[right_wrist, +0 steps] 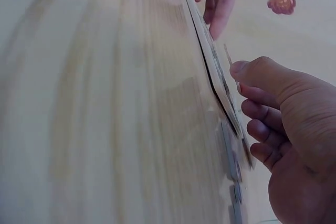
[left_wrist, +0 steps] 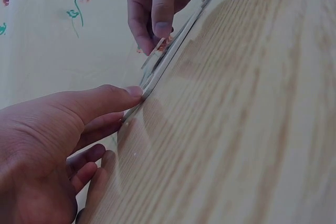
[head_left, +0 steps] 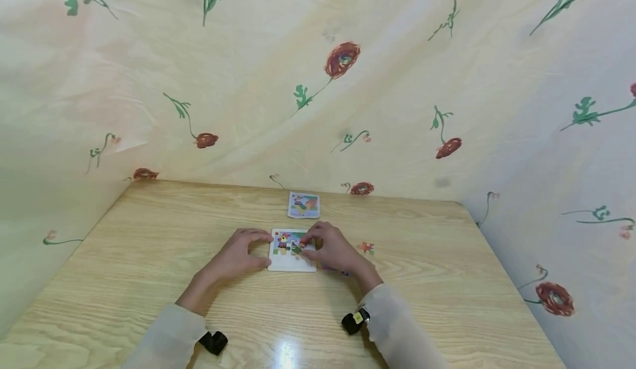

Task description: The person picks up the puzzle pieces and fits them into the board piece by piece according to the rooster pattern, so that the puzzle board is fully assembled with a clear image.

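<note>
A white puzzle board (head_left: 293, 264) lies on the table, its upper part filled with colourful joined pieces. My left hand (head_left: 244, 254) rests its spread thumb and fingertips on the board's left edge; in the left wrist view, the left thumb (left_wrist: 113, 99) lies along that edge. Over the board's right side, my right hand (head_left: 332, 247) pinches a puzzle piece (head_left: 302, 244) between thumb and index finger. That piece appears tilted, edge-on, in the right wrist view, just above the board. The right hand covers the board's upper right part.
Behind the board lies a square picture card (head_left: 304, 205) with a colourful printed figure. Loose puzzle pieces (head_left: 366, 247) lie right of the board, some partly hidden under the right forearm. A flowered cloth (head_left: 278, 82) hangs along the wooden table's (head_left: 164, 236) back and sides.
</note>
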### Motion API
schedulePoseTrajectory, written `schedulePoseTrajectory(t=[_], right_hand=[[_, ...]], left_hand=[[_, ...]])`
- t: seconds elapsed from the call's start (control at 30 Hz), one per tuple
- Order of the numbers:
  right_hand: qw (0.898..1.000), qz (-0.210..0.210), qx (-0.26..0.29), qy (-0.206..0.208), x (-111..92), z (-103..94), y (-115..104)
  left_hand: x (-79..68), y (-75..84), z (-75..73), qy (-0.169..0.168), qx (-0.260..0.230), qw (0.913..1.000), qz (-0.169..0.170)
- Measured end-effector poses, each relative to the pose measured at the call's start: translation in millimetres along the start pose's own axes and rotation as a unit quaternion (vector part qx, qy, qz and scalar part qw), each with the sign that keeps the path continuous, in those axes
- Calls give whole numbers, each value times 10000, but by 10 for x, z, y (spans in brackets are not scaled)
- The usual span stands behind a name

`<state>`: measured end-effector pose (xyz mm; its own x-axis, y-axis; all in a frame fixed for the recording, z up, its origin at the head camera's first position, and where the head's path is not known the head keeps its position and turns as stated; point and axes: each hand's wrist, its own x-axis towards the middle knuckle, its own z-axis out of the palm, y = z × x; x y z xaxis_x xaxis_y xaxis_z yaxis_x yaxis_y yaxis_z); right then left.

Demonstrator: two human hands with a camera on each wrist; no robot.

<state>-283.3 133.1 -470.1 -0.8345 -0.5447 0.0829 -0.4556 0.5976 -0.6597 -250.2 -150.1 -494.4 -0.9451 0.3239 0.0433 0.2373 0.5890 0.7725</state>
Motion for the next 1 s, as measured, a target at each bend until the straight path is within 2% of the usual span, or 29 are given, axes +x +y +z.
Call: schedulePoseTrajectory(t=[0.27,1.0], right_hand=[[9999,-54,-66,-68,63,53,-37],[9995,-115,-305,-54,116,116,-37]], left_hand=[[10,3,-11,61,85,9998,195],[3,2,-12,44,62,9997,211]])
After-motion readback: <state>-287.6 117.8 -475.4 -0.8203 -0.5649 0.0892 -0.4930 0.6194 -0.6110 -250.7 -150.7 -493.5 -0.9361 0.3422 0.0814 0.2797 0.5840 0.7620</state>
